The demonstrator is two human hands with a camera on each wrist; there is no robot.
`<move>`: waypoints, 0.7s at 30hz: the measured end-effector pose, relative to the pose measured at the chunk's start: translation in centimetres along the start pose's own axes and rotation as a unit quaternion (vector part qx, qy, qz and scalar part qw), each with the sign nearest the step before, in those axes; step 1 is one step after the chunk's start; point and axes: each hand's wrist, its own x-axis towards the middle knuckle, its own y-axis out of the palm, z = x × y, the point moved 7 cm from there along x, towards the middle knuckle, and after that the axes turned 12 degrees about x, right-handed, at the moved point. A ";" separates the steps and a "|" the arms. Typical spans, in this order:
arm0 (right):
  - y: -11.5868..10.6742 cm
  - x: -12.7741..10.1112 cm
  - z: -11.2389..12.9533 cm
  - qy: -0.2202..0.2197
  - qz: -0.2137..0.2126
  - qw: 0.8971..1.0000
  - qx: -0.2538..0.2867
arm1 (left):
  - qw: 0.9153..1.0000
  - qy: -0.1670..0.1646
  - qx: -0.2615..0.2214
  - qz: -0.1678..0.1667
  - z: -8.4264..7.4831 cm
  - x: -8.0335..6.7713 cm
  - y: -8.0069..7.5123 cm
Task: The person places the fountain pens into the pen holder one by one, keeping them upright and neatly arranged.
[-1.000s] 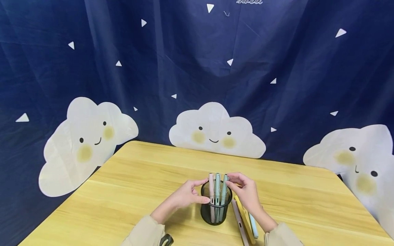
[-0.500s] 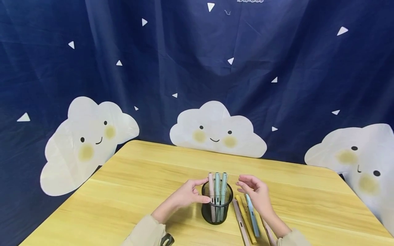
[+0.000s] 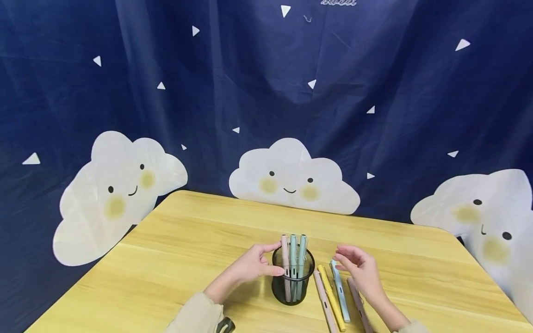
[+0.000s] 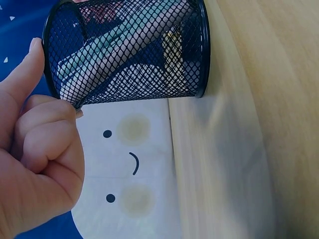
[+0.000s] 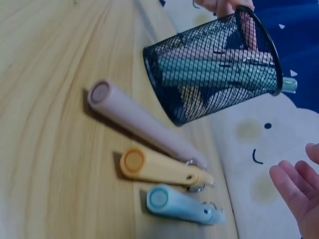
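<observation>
Standing near the middle of the wooden bench [image 3: 175, 249], a black mesh pen cup [image 3: 293, 277] holds three pens upright — one pink, two pale green — their caps rising above the rim. The left hand [image 3: 250, 266] rests against the cup's left side, thumb and fingertips curled onto the rim and wall; the left wrist view shows the thumb lying along the mesh with the other fingers folded beside it, so its grip is closed lightly on the cup. The right hand [image 3: 360, 270] hovers just right of the cup, fingers loosely spread and holding nothing, its grip wide. Below and beside it four pens lie on the bench, roughly parallel and pointing away from the person: a pink pen [image 3: 322, 298] nearest the cup, then a yellow pen [image 3: 331, 296], a light blue pen [image 3: 340, 291] and a mauve pen [image 3: 358, 307] partly under the right wrist. Behind the bench hangs a dark blue curtain [image 3: 250, 69] printed with smiling white clouds.
</observation>
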 end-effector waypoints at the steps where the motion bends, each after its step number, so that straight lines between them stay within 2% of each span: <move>1: -0.2 -0.1 -0.1 0.005 -0.004 1.000 -0.012 | 1.000 -0.001 0.000 0.000 0.0 0.0 0.0; 3: -0.6 -0.2 -0.2 0.021 -0.013 0.999 -0.038 | 1.000 -0.002 0.001 0.001 0.0 0.0 0.0; 5: -1.6 -0.4 -1.5 0.018 -0.011 0.999 -0.047 | 1.000 -0.004 0.002 0.001 0.1 0.0 0.0; 6: -1.8 -0.5 -1.5 0.032 -0.024 0.997 -0.065 | 1.000 -0.007 0.004 0.002 0.2 0.0 0.1; 10: -2.6 -1.0 -2.2 0.028 -0.021 0.998 -0.058 | 1.000 -0.009 0.003 0.004 0.4 0.0 0.1; 14: -2.3 -1.3 -0.9 0.058 -0.037 0.995 -0.075 | 1.000 -0.006 -0.002 0.004 0.3 -0.1 0.1; 21: -2.9 -1.7 -1.1 0.086 -0.041 0.990 -0.106 | 1.000 -0.003 -0.002 0.005 0.3 0.0 0.1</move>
